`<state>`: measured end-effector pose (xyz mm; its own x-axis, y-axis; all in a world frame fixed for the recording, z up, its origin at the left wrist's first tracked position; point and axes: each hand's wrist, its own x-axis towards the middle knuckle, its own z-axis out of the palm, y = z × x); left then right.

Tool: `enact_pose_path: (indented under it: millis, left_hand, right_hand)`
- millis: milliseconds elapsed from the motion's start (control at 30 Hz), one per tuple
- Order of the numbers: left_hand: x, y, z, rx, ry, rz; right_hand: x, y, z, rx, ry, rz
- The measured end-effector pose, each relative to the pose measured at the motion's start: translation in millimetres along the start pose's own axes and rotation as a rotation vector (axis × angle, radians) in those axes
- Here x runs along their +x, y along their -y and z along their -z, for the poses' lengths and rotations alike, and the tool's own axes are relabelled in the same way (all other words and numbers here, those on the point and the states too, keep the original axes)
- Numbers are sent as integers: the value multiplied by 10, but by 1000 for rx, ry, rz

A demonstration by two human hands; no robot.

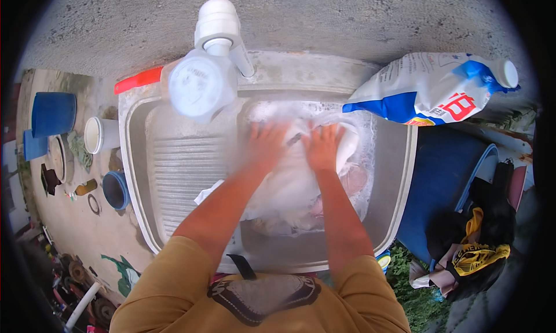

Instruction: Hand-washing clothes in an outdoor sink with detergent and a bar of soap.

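Both my hands press on a wet white cloth (291, 176) in the soapy basin of a laundry sink (393, 181). My left hand (268, 139) lies over the cloth's left part, its fingers spread and blurred. At its upper right part rests my right hand (322, 146), fingers apart, beside a raised fold of the cloth. Pinkish fabric (355, 179) shows in the suds right of my right forearm. To the left is the sink's ribbed washboard (189, 176), with a small white piece of cloth partly behind my left forearm.
A white plastic pipe fitting (217, 24) and a translucent container (200, 87) stand at the back, near a red object (139, 80). A detergent bag (417, 87) leans at back right. Right of the sink are a blue barrel (443, 176) and clothes (478, 255); buckets (116, 189) stand left.
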<state>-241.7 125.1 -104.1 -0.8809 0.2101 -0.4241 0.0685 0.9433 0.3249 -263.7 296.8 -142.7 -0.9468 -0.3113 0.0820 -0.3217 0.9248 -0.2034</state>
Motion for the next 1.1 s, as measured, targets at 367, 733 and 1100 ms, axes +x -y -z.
enact_pose_path:
  millis: [367, 733, 1100]
  left_hand:
    - [201, -66, 175, -186, 164, 62]
    - [-586, -235, 468, -2047, 109, 1064]
    - [-866, -122, 174, -2048, 151, 731]
  right_hand:
    - [179, -61, 81, -86, 223, 208]
    - [-310, 1273, 986, 891, -190, -65]
    - [-315, 1339, 733, 475, -274, -144]
